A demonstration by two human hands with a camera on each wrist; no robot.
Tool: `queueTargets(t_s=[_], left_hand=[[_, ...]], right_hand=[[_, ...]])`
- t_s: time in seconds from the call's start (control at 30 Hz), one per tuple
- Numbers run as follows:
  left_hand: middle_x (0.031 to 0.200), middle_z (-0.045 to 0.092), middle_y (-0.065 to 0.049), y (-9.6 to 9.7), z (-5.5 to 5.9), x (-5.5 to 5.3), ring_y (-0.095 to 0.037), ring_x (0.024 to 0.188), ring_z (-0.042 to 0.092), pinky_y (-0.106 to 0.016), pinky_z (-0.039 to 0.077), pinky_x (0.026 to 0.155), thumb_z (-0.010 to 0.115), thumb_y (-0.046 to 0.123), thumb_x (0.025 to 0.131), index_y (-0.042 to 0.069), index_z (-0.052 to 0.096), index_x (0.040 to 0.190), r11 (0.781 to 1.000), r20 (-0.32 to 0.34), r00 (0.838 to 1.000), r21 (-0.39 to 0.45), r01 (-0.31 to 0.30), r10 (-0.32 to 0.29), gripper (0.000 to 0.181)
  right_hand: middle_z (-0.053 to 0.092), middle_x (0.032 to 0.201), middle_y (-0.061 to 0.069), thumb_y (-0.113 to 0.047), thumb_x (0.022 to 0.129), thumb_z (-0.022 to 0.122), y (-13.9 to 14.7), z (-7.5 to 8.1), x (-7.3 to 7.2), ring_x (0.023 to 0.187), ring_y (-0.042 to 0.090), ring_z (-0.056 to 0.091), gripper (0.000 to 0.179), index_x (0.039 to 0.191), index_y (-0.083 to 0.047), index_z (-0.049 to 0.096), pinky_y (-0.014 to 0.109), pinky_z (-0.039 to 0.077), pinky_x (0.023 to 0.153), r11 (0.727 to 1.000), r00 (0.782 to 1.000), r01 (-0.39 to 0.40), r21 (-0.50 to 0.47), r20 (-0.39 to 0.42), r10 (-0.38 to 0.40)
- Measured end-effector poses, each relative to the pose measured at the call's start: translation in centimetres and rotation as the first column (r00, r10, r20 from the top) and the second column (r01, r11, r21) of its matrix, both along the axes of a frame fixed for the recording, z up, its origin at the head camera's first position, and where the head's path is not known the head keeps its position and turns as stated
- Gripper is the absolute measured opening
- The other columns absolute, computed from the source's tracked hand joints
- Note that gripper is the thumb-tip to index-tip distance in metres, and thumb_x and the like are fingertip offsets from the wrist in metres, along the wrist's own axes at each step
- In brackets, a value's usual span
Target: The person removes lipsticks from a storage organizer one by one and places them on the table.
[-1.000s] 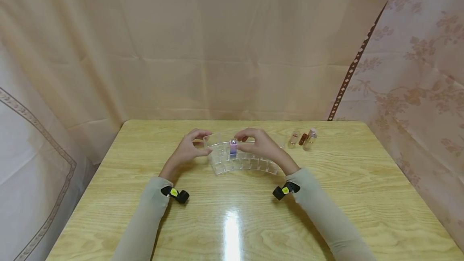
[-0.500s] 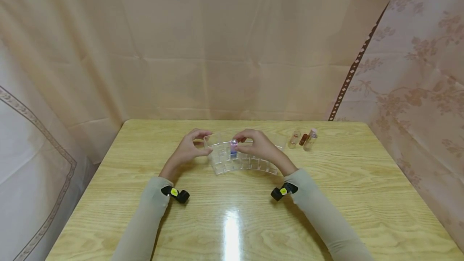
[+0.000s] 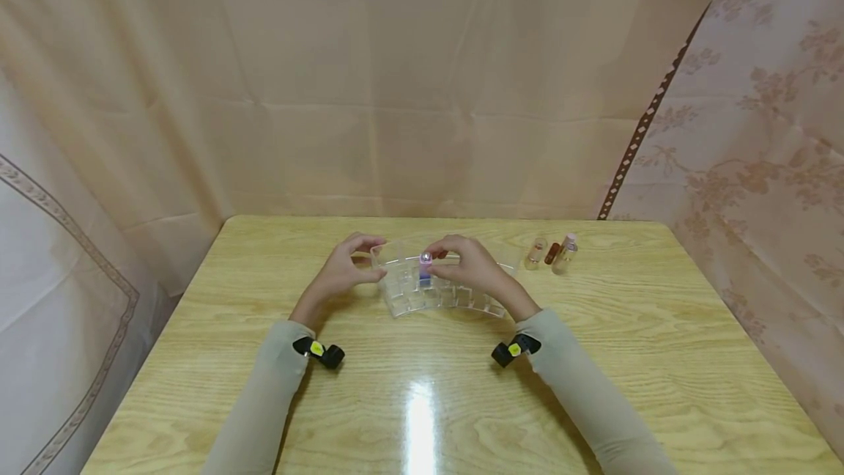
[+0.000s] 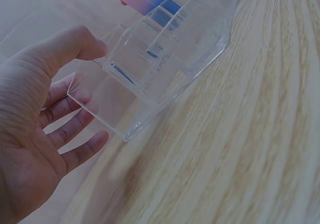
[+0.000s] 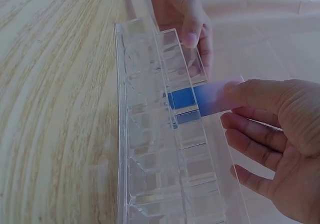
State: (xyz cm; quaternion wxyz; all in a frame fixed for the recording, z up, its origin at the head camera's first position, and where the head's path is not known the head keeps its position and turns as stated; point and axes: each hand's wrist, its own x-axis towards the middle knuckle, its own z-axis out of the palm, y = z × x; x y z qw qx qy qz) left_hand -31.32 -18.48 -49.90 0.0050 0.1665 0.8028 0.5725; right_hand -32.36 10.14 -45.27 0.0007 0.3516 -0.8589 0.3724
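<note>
A clear, curved, tiered plastic organizer with many small compartments stands on the table. My left hand holds its left end; in the left wrist view the thumb lies on the near edge and the fingers are behind the clear wall. A square tube, fading from pink to blue, sits upright in an upper-row compartment, blue end down. My right hand pinches its pink upper part. In the right wrist view, the tube's blue end shows through the compartment wall, and my right thumb rests on the pink part.
Right of the organizer, a small clear bottle, a red-brown tube and a clear bottle with a pink cap lie close together. The wooden table ends at a beige curtain behind.
My right hand has shifted slightly left, its thumb now overlapping the tube's side. The left hand and the organizer stay in place.
</note>
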Motion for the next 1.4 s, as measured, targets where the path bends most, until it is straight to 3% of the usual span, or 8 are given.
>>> queueTargets(t_s=[0.33, 0.8, 0.97, 1.23, 1.4], left_hand=[[0.128, 0.058, -0.021, 0.1, 0.3, 0.2, -0.036, 0.121, 0.055, -0.054, 0.050, 0.107, 0.083, 0.001, 0.080, -0.001, 0.061, 0.133, 1.000, -0.005, 1.000, -0.008, -0.009, 0.009, 0.058], [0.134, 0.055, -0.025, 0.2, 0.0, 0.1, -0.040, 0.125, 0.051, -0.057, 0.047, 0.110, 0.081, -0.002, 0.080, -0.004, 0.058, 0.137, 1.000, 0.015, 1.000, 0.013, 0.003, -0.003, 0.062], [0.132, 0.053, -0.031, 0.3, 0.3, 0.2, -0.044, 0.123, 0.050, -0.060, 0.046, 0.110, 0.079, -0.006, 0.080, -0.009, 0.056, 0.136, 1.000, 0.021, 1.000, 0.018, 0.006, -0.006, 0.061], [0.129, 0.053, -0.033, 0.8, 2.6, 1.8, -0.044, 0.121, 0.051, -0.061, 0.046, 0.109, 0.078, -0.006, 0.081, -0.011, 0.056, 0.135, 1.000, 0.017, 1.000, 0.024, 0.014, -0.014, 0.059], [0.130, 0.053, -0.033, 0.7, 2.6, 1.7, -0.044, 0.122, 0.051, -0.061, 0.047, 0.109, 0.079, -0.005, 0.080, -0.011, 0.056, 0.135, 1.000, 0.014, 1.000, 0.022, 0.012, -0.012, 0.060]], right_hand=[[0.075, 0.104, 0.005, -0.019, 0.090, 0.079, 0.0, -0.1, 0.2, 0.099, 0.021, 0.067, 0.026, 0.113, -0.009, 0.076, 0.040, 0.058, 0.088, 1.000, 1.000, 0.011, -0.003, -0.006, -0.011], [0.075, 0.110, 0.006, -0.018, 0.090, 0.079, -0.2, 0.2, 0.4, 0.103, 0.023, 0.067, 0.028, 0.116, -0.008, 0.075, 0.042, 0.057, 0.095, 1.000, 0.999, 0.008, -0.030, 0.052, -0.007], [0.075, 0.106, 0.007, -0.017, 0.089, 0.080, -0.4, -0.2, 0.3, 0.103, 0.025, 0.067, 0.027, 0.114, -0.007, 0.075, 0.045, 0.057, 0.096, 0.999, 1.000, 0.006, -0.049, 0.005, -0.006], [0.073, 0.099, 0.003, -0.019, 0.087, 0.082, -0.4, -0.2, 0.6, 0.096, 0.023, 0.063, 0.026, 0.111, -0.009, 0.076, 0.040, 0.055, 0.086, 1.000, 0.992, -0.007, -0.031, -0.130, 0.003], [0.073, 0.099, 0.002, -0.020, 0.088, 0.081, -0.3, -0.2, 0.5, 0.096, 0.025, 0.064, 0.026, 0.110, -0.009, 0.076, 0.039, 0.055, 0.085, 1.000, 0.980, -0.014, -0.019, -0.200, 0.010]])
